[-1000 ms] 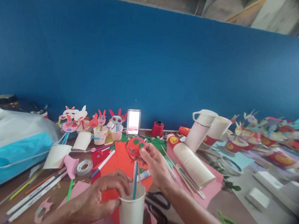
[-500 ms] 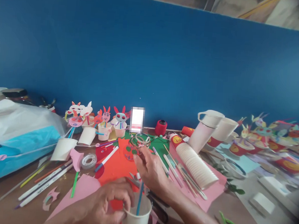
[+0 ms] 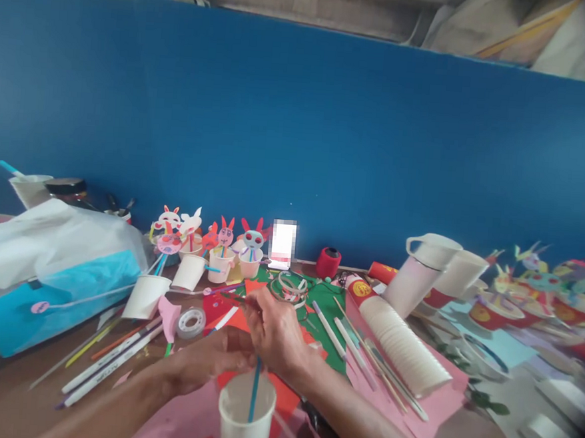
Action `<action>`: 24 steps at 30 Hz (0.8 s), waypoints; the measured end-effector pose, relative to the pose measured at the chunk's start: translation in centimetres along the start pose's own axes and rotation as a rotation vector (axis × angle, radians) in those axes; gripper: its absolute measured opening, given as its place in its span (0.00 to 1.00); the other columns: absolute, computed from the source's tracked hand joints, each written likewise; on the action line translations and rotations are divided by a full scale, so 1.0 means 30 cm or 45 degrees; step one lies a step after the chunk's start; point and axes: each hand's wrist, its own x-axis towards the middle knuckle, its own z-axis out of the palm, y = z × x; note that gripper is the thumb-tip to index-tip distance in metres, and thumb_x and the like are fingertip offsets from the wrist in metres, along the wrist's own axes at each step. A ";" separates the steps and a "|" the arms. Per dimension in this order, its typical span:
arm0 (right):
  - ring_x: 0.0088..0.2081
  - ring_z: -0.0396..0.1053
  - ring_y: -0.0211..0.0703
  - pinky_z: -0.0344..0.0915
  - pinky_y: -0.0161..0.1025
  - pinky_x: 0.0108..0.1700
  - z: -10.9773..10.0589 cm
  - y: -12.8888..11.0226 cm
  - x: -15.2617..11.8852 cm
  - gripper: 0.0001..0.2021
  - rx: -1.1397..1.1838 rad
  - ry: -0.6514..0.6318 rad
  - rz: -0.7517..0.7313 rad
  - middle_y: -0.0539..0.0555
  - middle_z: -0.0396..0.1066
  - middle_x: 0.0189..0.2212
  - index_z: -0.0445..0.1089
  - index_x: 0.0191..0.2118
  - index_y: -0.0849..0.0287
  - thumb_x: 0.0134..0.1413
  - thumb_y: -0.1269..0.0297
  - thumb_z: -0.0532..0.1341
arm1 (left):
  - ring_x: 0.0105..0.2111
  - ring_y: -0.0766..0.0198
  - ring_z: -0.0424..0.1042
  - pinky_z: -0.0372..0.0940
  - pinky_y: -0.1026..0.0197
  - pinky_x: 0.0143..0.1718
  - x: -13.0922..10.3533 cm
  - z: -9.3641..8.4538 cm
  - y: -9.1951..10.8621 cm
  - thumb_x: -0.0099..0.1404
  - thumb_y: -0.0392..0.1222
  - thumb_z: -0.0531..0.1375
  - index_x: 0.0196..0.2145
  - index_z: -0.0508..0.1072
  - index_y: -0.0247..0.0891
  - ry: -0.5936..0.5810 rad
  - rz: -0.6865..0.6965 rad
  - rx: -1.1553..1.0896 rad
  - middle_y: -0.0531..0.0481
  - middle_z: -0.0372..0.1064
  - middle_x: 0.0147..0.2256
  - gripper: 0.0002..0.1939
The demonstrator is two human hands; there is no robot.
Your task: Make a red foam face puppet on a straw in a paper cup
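Note:
A white paper cup [image 3: 246, 419] stands in front of me at the bottom of the view. A blue straw [image 3: 254, 398] leans up out of it. Above the cup, my left hand [image 3: 220, 354] is closed, its fingertips beside the straw's upper end; whether they grip it I cannot tell. My right hand [image 3: 277, 328] is closed just beyond, its bent fingers over red-orange paper [image 3: 232, 321]. A small dark green piece [image 3: 231, 297] shows by its fingertips, too blurred to name. Pink paper [image 3: 178, 424] lies beneath the cup.
Paper-faced figures in cups [image 3: 222, 264] line the back left. A tape roll [image 3: 191, 323] and markers [image 3: 112, 360] lie left. To the right are a stack of paper cups [image 3: 404, 347], a pitcher [image 3: 421, 275] and sticks [image 3: 370, 364]. A blue panel [image 3: 299, 126] rises behind.
My left hand has left the cup's rim and risen forward beside the straw. My right hand has shifted slightly, its fingers now more curled. The cup sits further left in view as the camera moved.

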 end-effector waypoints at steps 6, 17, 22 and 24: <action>0.21 0.64 0.37 0.49 0.32 0.22 0.045 0.024 0.023 0.07 -0.205 -0.034 0.058 0.52 0.69 0.23 0.64 0.34 0.60 0.56 0.69 0.50 | 0.23 0.69 0.59 0.52 0.66 0.27 0.034 -0.013 -0.024 0.52 0.46 0.62 0.25 0.75 0.32 0.091 -0.043 -0.028 0.51 0.67 0.21 0.12; 0.21 0.63 0.34 0.55 0.30 0.25 0.059 0.114 0.041 0.05 0.377 -0.156 0.392 0.47 0.69 0.21 0.61 0.35 0.58 0.57 0.66 0.50 | 0.23 0.66 0.62 0.55 0.64 0.27 0.060 -0.024 -0.052 0.53 0.51 0.59 0.25 0.72 0.32 0.166 -0.086 0.000 0.51 0.65 0.20 0.16; 0.22 0.64 0.34 0.54 0.30 0.25 0.075 0.114 0.040 0.05 0.368 -0.113 0.393 0.47 0.69 0.21 0.60 0.32 0.58 0.57 0.66 0.50 | 0.20 0.69 0.56 0.50 0.66 0.23 0.063 -0.034 -0.054 0.55 0.51 0.58 0.25 0.70 0.32 0.138 -0.111 0.057 0.54 0.60 0.19 0.17; 0.21 0.64 0.34 0.53 0.29 0.24 0.071 0.119 0.042 0.05 0.318 -0.096 0.408 0.47 0.68 0.20 0.59 0.32 0.58 0.57 0.65 0.50 | 0.20 0.71 0.53 0.47 0.66 0.22 0.062 -0.041 -0.052 0.56 0.51 0.57 0.25 0.68 0.32 0.144 -0.086 0.128 0.56 0.56 0.19 0.17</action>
